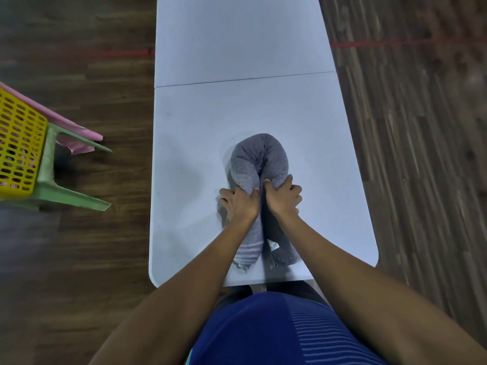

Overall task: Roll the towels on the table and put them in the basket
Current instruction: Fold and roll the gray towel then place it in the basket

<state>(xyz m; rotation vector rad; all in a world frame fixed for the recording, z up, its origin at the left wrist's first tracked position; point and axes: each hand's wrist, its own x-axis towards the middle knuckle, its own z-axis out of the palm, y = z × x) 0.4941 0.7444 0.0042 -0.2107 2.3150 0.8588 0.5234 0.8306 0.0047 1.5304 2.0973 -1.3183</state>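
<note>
A grey towel (pixel 259 160), rolled into a long sausage and bent double into a U, lies on the white table (pixel 237 109) near its front edge. Its bend points away from me and its two ends, one with pale stripes, reach toward me. My left hand (pixel 241 204) presses on the left leg of the U and my right hand (pixel 282 197) grips the right leg, the two hands side by side. The yellow slotted basket (pixel 18 146) stands far left, on a green plastic chair.
The green chair (pixel 66 191) with a pink cloth (pixel 76 138) draped on it stands on the dark wooden floor left of the table. A seam (pixel 245 79) crosses the table top farther back. Red tape lines mark the floor on both sides.
</note>
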